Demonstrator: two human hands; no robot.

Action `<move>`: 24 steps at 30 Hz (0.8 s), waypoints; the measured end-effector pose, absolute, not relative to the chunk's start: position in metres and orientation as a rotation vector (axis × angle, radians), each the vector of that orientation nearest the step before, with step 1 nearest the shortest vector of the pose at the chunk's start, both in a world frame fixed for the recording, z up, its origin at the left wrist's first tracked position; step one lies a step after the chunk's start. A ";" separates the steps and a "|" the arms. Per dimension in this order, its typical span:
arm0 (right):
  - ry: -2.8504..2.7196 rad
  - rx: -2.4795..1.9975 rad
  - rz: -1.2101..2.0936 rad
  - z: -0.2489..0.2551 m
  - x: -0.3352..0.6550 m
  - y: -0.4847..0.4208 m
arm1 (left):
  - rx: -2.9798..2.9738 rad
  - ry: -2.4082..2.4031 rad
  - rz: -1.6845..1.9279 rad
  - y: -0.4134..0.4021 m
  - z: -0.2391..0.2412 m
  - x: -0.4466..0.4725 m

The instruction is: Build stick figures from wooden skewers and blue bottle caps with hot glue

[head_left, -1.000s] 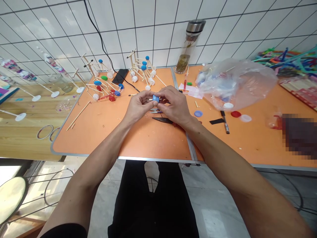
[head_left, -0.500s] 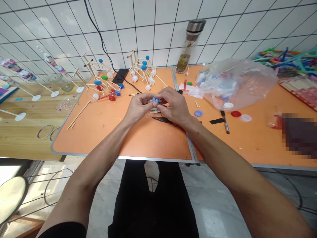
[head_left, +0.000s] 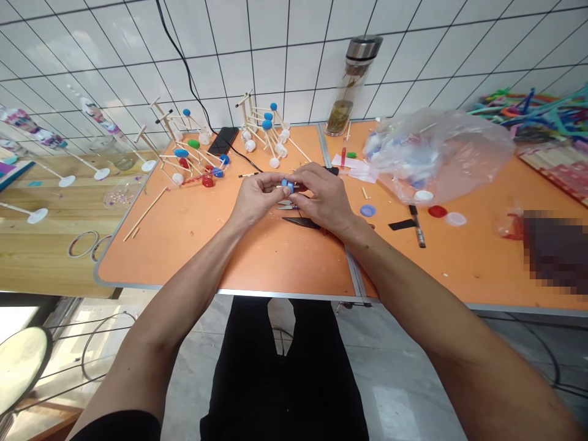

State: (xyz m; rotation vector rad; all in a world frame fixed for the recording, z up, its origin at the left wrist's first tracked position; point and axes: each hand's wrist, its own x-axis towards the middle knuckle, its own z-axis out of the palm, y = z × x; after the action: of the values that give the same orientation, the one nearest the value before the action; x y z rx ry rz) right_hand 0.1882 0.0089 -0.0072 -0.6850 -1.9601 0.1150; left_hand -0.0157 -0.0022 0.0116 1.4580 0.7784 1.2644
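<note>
Scissors [head_left: 301,223] are lying on the tabletop [head_left: 206,245] just beside my right hand [head_left: 324,199]; its fingers and my left hand's [head_left: 255,199] are clamping a blue bottle cap [head_left: 288,183] between them.

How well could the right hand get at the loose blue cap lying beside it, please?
Probably yes: the loose blue cap lies on bare table close beside the right hand, nothing between, though it holds another cap.

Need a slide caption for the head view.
Left hand and right hand pinch a blue cap between them over the orange table.
</note>
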 end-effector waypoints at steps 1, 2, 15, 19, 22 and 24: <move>-1.960 -0.685 0.100 -0.008 0.188 0.009 | 1.454 0.768 1.258 -0.003 0.012 -0.015; -1.957 -0.683 0.083 -0.009 0.188 0.009 | 1.449 0.758 1.251 -0.003 0.013 -0.015; -1.955 -0.650 0.079 -0.010 0.189 0.012 | 1.413 0.733 1.197 -0.001 0.011 -0.021; -1.951 -0.686 0.094 -0.010 0.188 0.012 | 1.454 0.704 1.163 0.000 0.012 -0.022; -1.928 -0.717 0.100 -0.011 0.188 0.013 | 1.478 0.701 1.150 0.001 0.012 -0.022; -1.919 -0.718 0.106 -0.012 0.188 0.014 | 1.496 0.708 1.152 0.002 0.012 -0.022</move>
State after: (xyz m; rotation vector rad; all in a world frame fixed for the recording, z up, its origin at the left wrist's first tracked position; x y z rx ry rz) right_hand 0.1875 0.0136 -0.0118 -0.7184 -1.9194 0.1056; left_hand -0.0218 0.0023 0.0120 1.4956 0.7076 1.1524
